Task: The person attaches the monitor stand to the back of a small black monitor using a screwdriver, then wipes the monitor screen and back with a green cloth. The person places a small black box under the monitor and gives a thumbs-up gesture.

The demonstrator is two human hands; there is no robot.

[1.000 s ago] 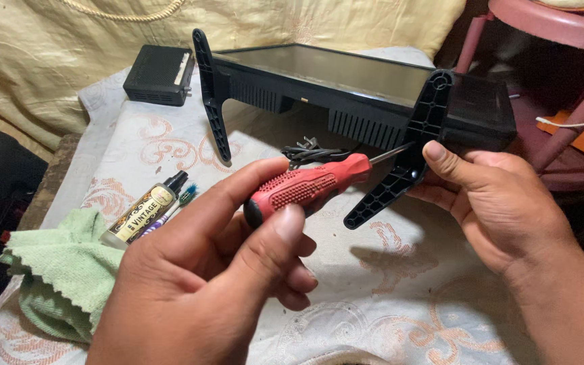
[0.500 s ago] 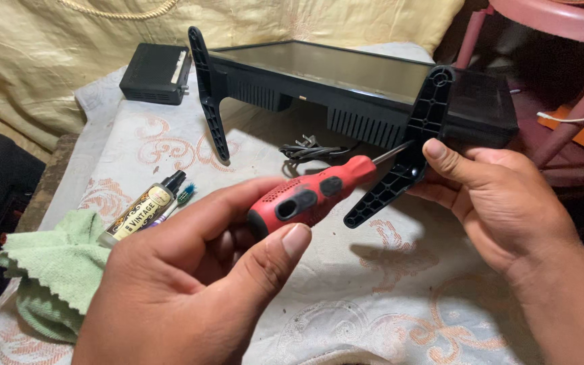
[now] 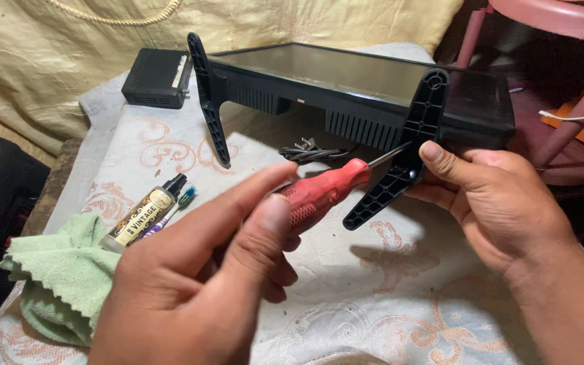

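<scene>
L hand [image 3: 197, 270] fingers closed on red screwdriver [image 3: 322, 190], tip at right stand leg [image 3: 400, 155]; R hand [image 3: 495, 199] grips that leg. Left leg [image 3: 209, 101] already on the monitor [image 3: 346, 81]; right screw prob not yet tight.

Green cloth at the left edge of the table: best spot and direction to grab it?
Pinch the green cloth at its raised, rumpled fold near the middle, coming straight down from above. It lies loosely bunched on the table, so the folds stand up enough to pinch, while the zigzag edges lie flat. Approach from its left side, since the small bottle rests at its upper right corner and the left hand hovers beside it.
</scene>
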